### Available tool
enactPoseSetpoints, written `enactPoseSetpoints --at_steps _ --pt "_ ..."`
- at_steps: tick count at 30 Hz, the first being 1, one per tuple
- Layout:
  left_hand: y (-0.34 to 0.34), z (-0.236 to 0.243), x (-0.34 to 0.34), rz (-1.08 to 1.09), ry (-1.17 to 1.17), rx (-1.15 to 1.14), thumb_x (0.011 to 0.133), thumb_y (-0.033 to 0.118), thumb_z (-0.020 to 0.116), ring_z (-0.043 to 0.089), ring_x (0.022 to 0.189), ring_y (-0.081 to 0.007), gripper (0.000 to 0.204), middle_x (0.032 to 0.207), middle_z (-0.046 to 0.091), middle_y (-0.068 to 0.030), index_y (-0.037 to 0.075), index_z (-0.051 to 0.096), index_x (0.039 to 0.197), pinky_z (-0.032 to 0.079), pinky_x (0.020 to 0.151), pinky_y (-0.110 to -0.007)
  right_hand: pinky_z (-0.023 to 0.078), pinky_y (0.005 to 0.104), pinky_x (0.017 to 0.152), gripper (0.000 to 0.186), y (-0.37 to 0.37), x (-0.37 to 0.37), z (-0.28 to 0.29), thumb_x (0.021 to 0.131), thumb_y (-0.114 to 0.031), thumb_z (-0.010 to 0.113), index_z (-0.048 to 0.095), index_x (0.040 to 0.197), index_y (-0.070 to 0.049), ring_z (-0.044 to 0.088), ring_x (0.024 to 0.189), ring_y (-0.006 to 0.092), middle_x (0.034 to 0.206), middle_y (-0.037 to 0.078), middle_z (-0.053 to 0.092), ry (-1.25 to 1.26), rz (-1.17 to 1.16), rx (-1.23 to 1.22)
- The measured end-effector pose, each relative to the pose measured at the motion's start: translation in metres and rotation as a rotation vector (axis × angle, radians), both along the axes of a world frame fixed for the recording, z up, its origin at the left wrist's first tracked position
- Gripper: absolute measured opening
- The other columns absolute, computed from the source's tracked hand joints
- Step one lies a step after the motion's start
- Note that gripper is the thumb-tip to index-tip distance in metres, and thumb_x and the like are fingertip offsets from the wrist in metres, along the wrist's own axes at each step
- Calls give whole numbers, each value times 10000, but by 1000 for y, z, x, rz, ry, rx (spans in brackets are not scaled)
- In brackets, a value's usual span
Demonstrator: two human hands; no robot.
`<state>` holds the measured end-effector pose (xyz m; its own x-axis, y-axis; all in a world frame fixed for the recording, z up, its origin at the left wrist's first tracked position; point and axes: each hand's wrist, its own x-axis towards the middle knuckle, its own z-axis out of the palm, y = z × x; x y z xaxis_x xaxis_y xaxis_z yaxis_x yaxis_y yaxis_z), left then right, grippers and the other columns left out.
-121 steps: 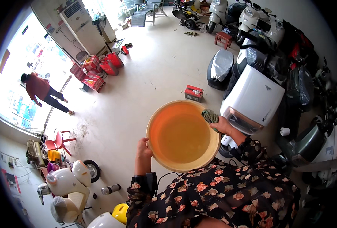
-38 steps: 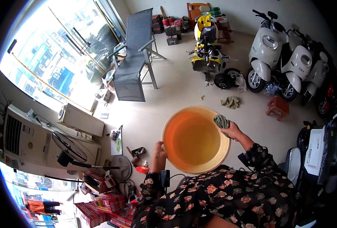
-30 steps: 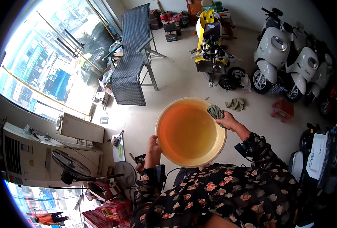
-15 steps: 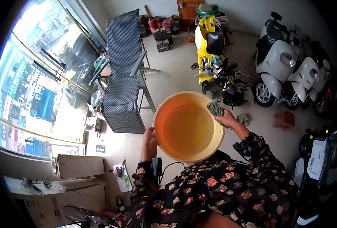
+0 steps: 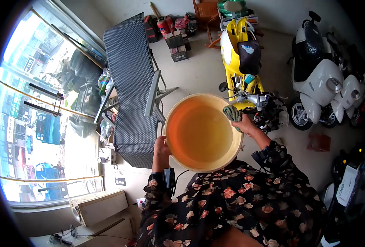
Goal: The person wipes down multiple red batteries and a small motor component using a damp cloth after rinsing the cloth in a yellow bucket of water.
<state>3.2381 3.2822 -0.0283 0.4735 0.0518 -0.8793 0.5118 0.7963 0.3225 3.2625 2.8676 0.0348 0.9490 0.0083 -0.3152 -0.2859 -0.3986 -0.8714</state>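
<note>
A round orange-yellow plastic basin is held out in front of my body, with what looks like yellowish water in the bottom. My left hand grips its rim on the left side, the fingers partly hidden behind the wall. On the opposite side, my right hand is closed round a bunched grey-green cloth and pressed to the rim. The cloth hangs over the basin's inner edge. Both forearms are in dark floral sleeves.
A dark woven recliner stands ahead on the left, beside a large window. A partly stripped yellow scooter is ahead, and white scooters are on the right. A red stool sits near them. A white cabinet-like unit lies lower left.
The recliner and the scooters now appear larger and nearer, and the room has shifted in view. Both hands keep the same hold on the basin and the cloth.
</note>
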Motion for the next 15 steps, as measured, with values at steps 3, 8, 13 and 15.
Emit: enactPoseSetpoints --at_steps 3,8,13,15 --pt "4 4 65 16 24 6 878 146 442 623 957 -277 306 1075 598 -158 -60 502 1095 520 846 -429 487 350 828 513 7 61 3 696 -184 726 559 1148 -7 608 930 201 1031 114 644 -38 -18 -48" --pt "21 -9 212 -49 -60 -51 880 140 436 641 911 -294 314 1012 624 -160 -73 509 1099 534 835 -404 483 346 845 501 20 175 -7 719 -191 706 558 1158 0 611 958 223 1063 126 642 60 -99 -17" --pt "11 -11 334 -159 -107 -42 885 154 444 644 932 -293 283 1040 627 -165 -50 509 1070 538 819 -389 493 327 799 435 26 269 -15 734 -169 686 604 1127 -2 620 891 186 1017 80 659 44 -183 72" --pt "8 -10 381 -145 -136 -62 885 143 422 632 967 -328 316 1063 624 -197 -73 513 1098 517 863 -424 492 318 803 429 33 302 -14 739 -157 684 602 1132 -6 617 897 174 1025 73 658 81 -224 70"
